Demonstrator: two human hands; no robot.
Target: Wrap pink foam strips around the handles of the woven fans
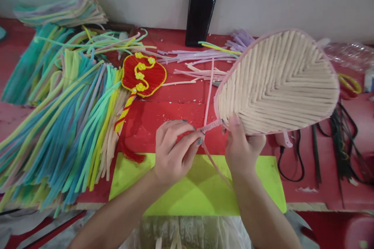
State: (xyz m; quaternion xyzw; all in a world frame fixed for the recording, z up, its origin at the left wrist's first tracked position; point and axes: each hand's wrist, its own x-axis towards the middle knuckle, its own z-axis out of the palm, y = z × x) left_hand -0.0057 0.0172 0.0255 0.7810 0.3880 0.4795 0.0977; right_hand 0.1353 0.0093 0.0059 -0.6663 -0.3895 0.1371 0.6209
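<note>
Left hand (174,151) pinches the pink handle (214,125) — right hand (242,151) clasps the cream fan (274,85) near its base.

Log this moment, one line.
left hand: pinching wrapped handle | right hand: gripping beige fan near base | red fan: lying left | phone: upright, behind

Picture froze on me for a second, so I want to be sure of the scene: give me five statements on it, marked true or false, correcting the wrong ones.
1. The right hand holds the beige fan near its lower edge. True.
2. The left hand lies flat on the table. False: the left hand pinches the thin pink handle.
3. The black phone stands propped upright. True.
4. The red fan lies to the right of the beige one. False: the red fan lies to its left.
5. The mat under the forearms is yellow-green. True.
</note>
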